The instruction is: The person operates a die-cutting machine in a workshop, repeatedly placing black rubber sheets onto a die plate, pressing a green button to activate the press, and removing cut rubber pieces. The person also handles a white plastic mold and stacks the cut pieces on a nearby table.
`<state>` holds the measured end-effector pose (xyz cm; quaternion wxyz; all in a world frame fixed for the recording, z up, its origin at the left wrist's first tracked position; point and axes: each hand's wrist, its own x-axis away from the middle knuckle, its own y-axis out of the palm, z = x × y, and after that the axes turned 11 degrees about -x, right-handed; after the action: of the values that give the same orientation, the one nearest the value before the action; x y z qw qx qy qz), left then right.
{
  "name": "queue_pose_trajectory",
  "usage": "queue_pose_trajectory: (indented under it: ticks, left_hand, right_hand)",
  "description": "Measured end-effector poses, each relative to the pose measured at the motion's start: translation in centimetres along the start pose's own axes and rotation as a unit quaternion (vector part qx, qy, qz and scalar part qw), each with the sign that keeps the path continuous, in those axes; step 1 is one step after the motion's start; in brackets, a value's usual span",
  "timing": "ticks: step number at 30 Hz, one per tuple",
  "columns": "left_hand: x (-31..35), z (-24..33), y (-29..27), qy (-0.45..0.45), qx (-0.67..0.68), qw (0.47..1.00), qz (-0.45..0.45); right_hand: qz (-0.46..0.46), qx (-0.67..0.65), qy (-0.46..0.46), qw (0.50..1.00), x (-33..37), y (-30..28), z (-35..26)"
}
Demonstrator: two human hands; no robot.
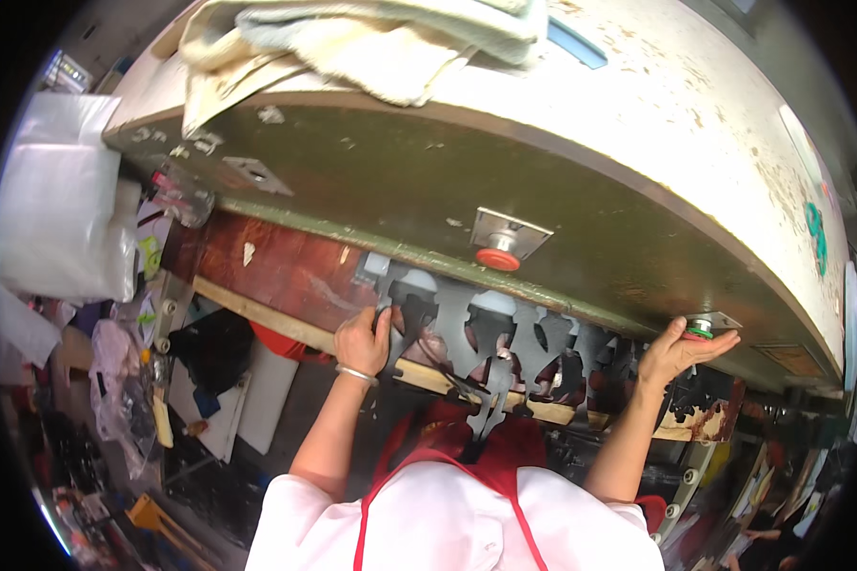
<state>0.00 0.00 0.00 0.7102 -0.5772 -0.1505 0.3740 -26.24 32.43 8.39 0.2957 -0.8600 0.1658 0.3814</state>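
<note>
**Inspector:** Now, the left hand [362, 341] first. Position and state?

**Assistant:** It rests on the left end of the dark cutting die [490, 347], a flat metal piece with scalloped cut-outs. The fingers are curled over the die's upper left corner and the thumb lies against its edge. The hand grips the die; it is not spread wide. A thin bangle [356, 374] sits on that wrist.

**Inspector:** And where does the die lie?

**Assistant:** It lies across the brown press bed [267, 266], under the olive green face of the machine head [371, 181]. It runs from the left hand rightward, ending near the right hand, with a narrow tail hanging toward the person's red apron [448, 447].

**Inspector:** Right hand [681, 350]?

**Assistant:** It is raised at the lower edge of the green face, palm up, fingers together and stretched out. The fingertips touch a green push button [700, 330] on a small metal plate. The hand holds nothing. It is apart from the die, just beyond its right end.

**Inspector:** Anything else on the face?

**Assistant:** A red push button [498, 258] on its own metal plate sits between the two hands, above the die and untouched. Pale folded cloths [371, 43] lie on the worn cream top of the machine [695, 124]. Clear plastic bags [57, 209] are stacked to the far left.
</note>
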Motion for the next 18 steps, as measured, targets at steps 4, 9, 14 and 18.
queue_pose_trajectory:
  ticks: [4, 9, 14, 18]
  left_hand:
    - [1.8, -0.3, 0.4, -0.026, 0.023, 0.999, 0.031]
    - [2.5, -1.6, 0.8, -0.039, 0.077, 0.996, 0.024]
    - [3.8, -0.8, 1.7, -0.041, 0.136, 0.99, 0.022]
    - [7.8, -2.1, 0.0, -0.022, 0.144, 0.988, 0.053]
  right_hand:
    - [-0.095, 0.207, -0.065, 0.971, 3.3, -5.0, 6.0]
    - [-0.077, 0.107, 0.349, 0.928, 8.4, -11.2, 11.3]
    - [-0.065, 0.276, -0.006, 0.959, 9.3, -14.0, 16.6]
    - [-0.033, 0.168, -0.002, 0.985, 7.0, -12.4, 16.0]
